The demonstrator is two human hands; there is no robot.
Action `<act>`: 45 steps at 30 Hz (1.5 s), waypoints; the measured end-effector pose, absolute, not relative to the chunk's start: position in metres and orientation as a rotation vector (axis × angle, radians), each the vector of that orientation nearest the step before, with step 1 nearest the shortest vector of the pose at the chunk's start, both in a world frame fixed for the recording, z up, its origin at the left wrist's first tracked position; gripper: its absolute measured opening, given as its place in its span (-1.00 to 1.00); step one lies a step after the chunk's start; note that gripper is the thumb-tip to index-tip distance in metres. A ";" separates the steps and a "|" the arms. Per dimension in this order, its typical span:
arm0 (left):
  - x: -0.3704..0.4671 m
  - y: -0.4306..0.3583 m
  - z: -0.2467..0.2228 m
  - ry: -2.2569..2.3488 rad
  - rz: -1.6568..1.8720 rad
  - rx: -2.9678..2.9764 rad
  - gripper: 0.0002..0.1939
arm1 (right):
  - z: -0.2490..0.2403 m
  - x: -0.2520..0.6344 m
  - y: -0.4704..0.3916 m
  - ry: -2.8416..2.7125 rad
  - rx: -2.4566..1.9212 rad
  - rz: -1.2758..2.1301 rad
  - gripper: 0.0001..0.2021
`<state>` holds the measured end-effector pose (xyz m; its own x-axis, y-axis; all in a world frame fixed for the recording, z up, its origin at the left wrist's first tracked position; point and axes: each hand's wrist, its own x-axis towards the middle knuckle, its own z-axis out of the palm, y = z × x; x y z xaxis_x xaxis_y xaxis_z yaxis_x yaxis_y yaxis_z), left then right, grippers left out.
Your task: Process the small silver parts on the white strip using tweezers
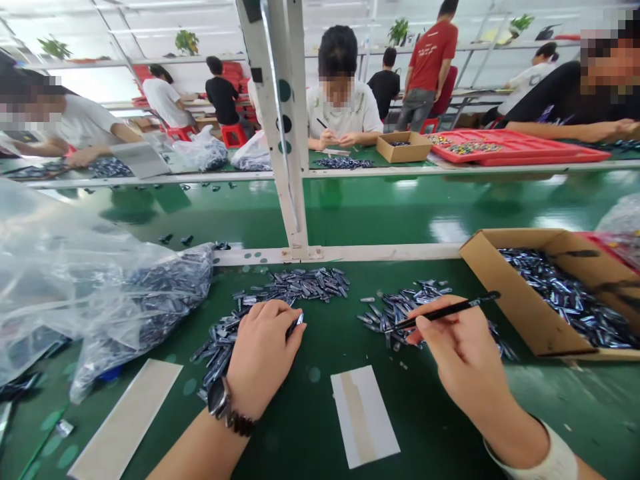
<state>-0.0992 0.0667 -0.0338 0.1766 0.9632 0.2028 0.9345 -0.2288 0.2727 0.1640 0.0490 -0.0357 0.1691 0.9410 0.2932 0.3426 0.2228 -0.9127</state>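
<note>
My left hand (265, 347), with a dark watch on its wrist, rests beside a pile of small shiny dark blue-grey parts (217, 353). Thumb and forefinger pinch one small shiny part (299, 321). Slim black tweezers (450, 309) are gripped in my right hand (463, 353), their tip over a second pile of the same parts (393, 317). Another heap of these parts (305, 285) lies farther back. Between my forearms is a white card (377, 427) with a beige tape strip down its middle.
A cardboard box (530, 320) full of the parts stands at right. Clear plastic bags (145, 313) of parts lie at left, near a pale flat strip (127, 420). A white metal post (287, 133) rises from the bench's back rail. Several people sit working beyond the green belt (380, 207).
</note>
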 end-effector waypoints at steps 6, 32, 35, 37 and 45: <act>-0.100 0.068 -0.034 1.904 0.551 2.286 -0.85 | -0.041 0.159 0.046 -1.418 -1.294 0.743 -0.79; -0.065 0.019 -0.036 1.250 0.574 2.091 -0.82 | -0.062 0.150 0.032 -1.595 -1.183 1.333 -0.97; -0.064 0.020 -0.042 1.279 0.489 2.147 -0.82 | -0.064 0.149 0.033 -1.598 -1.199 1.348 -0.96; -0.066 0.019 -0.044 1.304 0.473 2.157 -0.73 | -0.064 0.149 0.034 -1.586 -1.203 1.364 -0.96; -0.068 0.019 -0.044 1.297 0.446 2.175 -0.84 | -0.060 0.148 0.036 -1.544 -1.221 1.398 -0.97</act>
<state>-0.0683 0.0186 -0.0445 0.4759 0.8795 -0.0022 0.6925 -0.3732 0.6174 0.1476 0.0358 -0.0601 -0.3005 0.9498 -0.0868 0.1803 -0.0328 -0.9831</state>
